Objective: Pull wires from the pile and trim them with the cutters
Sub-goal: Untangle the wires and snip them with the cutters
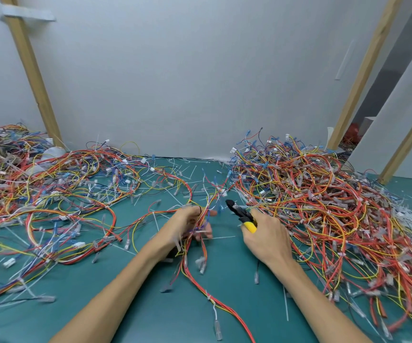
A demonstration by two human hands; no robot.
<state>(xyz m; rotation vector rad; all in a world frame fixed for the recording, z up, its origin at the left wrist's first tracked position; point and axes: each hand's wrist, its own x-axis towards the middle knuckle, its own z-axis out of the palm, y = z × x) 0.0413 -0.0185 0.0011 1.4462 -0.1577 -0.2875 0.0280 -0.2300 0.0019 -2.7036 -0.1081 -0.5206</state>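
Two bare forearms reach in over the green table [237, 300]. Fingers of the left hand [188, 225] curl around a bundle of wires [203, 246], red, yellow and blue, whose loose ends trail down towards the camera. Just beside it, the right hand [266, 240] grips the yellow handles of the cutters [240, 214], black nose pointing at the bundle without touching it. A big pile [318, 194] of tangled wires lies to the right, a flatter heap [51, 184] to the left.
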